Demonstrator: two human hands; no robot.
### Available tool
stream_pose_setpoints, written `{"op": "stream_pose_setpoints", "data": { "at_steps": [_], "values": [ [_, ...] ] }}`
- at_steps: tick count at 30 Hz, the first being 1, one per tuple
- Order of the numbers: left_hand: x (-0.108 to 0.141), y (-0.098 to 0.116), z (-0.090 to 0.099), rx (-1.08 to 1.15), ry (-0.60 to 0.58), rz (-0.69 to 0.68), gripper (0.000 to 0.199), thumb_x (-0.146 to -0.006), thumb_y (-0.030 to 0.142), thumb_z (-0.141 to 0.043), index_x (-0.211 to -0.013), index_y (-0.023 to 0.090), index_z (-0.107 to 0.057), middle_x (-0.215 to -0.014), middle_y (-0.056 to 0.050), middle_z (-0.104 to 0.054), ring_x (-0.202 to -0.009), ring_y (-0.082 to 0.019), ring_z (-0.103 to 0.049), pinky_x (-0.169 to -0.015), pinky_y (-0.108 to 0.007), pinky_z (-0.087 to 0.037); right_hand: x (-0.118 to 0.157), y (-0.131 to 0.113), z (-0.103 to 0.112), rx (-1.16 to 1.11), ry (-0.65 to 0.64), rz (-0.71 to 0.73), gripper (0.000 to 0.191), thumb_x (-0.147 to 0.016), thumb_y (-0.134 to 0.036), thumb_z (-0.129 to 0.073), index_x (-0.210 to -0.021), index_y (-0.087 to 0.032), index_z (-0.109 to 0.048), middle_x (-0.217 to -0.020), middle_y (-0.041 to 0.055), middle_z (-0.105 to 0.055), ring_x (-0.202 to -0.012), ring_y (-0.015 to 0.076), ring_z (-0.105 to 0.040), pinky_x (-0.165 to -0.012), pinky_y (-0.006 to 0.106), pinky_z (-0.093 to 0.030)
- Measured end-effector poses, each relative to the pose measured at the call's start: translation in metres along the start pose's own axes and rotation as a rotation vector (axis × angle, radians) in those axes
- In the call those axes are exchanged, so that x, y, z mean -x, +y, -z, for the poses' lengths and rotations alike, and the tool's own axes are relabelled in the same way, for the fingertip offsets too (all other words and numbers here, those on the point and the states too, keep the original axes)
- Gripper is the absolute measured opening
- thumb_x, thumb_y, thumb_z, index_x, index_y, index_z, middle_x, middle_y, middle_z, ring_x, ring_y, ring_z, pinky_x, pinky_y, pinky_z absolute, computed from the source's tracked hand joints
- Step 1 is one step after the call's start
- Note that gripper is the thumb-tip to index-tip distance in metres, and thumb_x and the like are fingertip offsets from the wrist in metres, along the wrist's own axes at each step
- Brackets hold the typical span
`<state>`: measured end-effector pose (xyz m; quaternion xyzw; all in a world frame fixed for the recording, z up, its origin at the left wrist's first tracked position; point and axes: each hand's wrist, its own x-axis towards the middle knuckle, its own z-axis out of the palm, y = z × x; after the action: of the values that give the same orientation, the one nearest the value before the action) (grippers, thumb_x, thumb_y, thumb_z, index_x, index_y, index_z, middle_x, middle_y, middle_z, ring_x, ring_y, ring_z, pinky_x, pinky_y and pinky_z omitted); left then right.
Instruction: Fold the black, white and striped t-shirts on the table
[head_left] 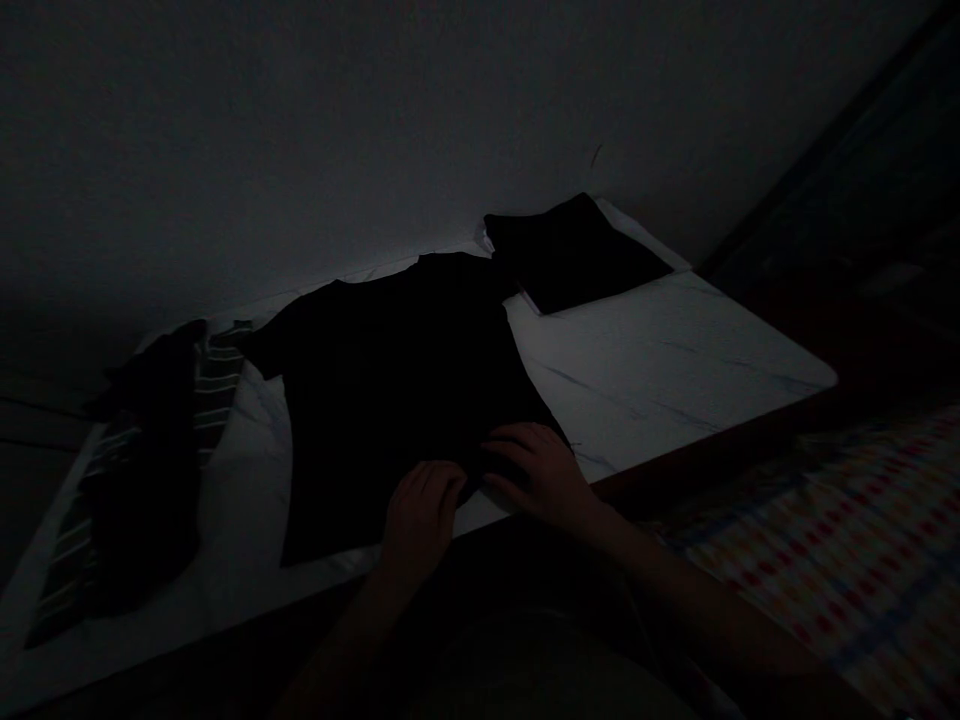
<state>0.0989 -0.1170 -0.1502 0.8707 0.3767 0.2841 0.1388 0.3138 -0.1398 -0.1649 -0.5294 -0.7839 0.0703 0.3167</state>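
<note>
A black T-shirt (397,390) lies spread out on the white marbled tabletop (637,370), its sleeves toward the wall and its hem toward me. At the hem, my left hand (424,505) is closed, with its fingers pinched on the shirt's edge. Just to its right, my right hand (541,472) rests over the hem's right part, fingers and thumb apart on the cloth. Dimness hides the folds of fabric around the fingertips.
Folded black cloth (577,255) lies near the wall (300,140) at the back right. Dark and striped garments (150,470) are heaped on the table's left end. Beyond the table's front right edge is a colourful checked cloth (847,540). The room is very dark.
</note>
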Motion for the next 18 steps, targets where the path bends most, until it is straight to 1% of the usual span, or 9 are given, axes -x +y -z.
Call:
{"op": "stream_pose_setpoints", "data": {
  "at_steps": [3, 6, 9, 12, 15, 16, 18],
  "values": [
    [0.000, -0.002, 0.001, -0.022, -0.059, 0.038, 0.015, -0.099, 0.019, -0.045, -0.095, 0.021, -0.059, -0.094, -0.004, -0.070, -0.088, -0.018, -0.065, -0.081, -0.034, -0.053, 0.002, 0.009, 0.003, -0.009, -0.047, 0.010, 0.028, -0.093, -0.032, -0.063, -0.120, -0.023, -0.067, -0.118, 0.0107, -0.067, -0.107, 0.0256, -0.063, -0.088, 0.044, -0.053],
    [0.001, -0.004, 0.001, -0.110, -0.135, 0.059, 0.007, -0.095, 0.021, -0.054, -0.100, 0.021, -0.060, -0.100, -0.005, -0.069, -0.094, -0.022, -0.063, -0.083, -0.038, -0.053, 0.006, 0.020, 0.005, 0.003, -0.102, 0.081, 0.026, -0.093, -0.026, -0.062, -0.119, -0.023, -0.068, -0.119, 0.0103, -0.067, -0.107, 0.0254, -0.063, -0.088, 0.044, -0.054],
    [0.006, -0.006, 0.002, -0.212, -0.164, 0.041, 0.016, -0.091, 0.021, -0.060, -0.106, 0.020, -0.060, -0.106, -0.007, -0.067, -0.098, -0.024, -0.062, -0.083, -0.040, -0.054, 0.013, 0.030, 0.007, 0.010, -0.113, 0.147, 0.028, -0.094, -0.022, -0.059, -0.121, -0.022, -0.067, -0.122, 0.0113, -0.066, -0.109, 0.0251, -0.062, -0.089, 0.044, -0.055],
    [0.011, -0.010, 0.002, -0.287, -0.189, 0.001, 0.020, -0.090, 0.013, -0.055, -0.108, 0.020, -0.062, -0.108, -0.008, -0.067, -0.099, -0.024, -0.061, -0.084, -0.040, -0.054, 0.019, 0.037, 0.009, 0.063, -0.080, 0.138, 0.032, -0.094, -0.015, -0.054, -0.123, -0.023, -0.066, -0.121, 0.0108, -0.067, -0.108, 0.0246, -0.063, -0.087, 0.043, -0.056],
    [0.016, -0.013, 0.002, -0.342, -0.194, -0.024, 0.032, -0.085, 0.003, -0.048, -0.109, 0.019, -0.063, -0.110, -0.010, -0.066, -0.101, -0.025, -0.060, -0.084, -0.040, -0.054, 0.021, 0.040, 0.015, 0.146, -0.049, 0.105, 0.036, -0.092, -0.011, -0.052, -0.122, -0.024, -0.066, -0.120, 0.0098, -0.068, -0.104, 0.0240, -0.064, -0.085, 0.041, -0.055],
    [0.017, -0.013, 0.002, -0.362, -0.183, -0.026, 0.033, -0.085, 0.002, -0.047, -0.109, 0.019, -0.063, -0.110, -0.010, -0.067, -0.101, -0.025, -0.061, -0.083, -0.040, -0.053, 0.021, 0.039, 0.017, 0.167, -0.041, 0.095, 0.035, -0.092, -0.011, -0.052, -0.121, -0.024, -0.067, -0.119, 0.0094, -0.068, -0.103, 0.0237, -0.064, -0.085, 0.041, -0.054],
    [0.018, -0.013, 0.003, -0.387, -0.145, -0.014, 0.028, -0.086, 0.004, -0.048, -0.104, 0.019, -0.063, -0.105, -0.010, -0.068, -0.096, -0.025, -0.062, -0.080, -0.040, -0.053, 0.020, 0.032, 0.021, 0.182, -0.026, 0.080, 0.033, -0.091, -0.014, -0.054, -0.120, -0.023, -0.067, -0.119, 0.0092, -0.069, -0.101, 0.0239, -0.064, -0.085, 0.041, -0.053]
  ]
}}
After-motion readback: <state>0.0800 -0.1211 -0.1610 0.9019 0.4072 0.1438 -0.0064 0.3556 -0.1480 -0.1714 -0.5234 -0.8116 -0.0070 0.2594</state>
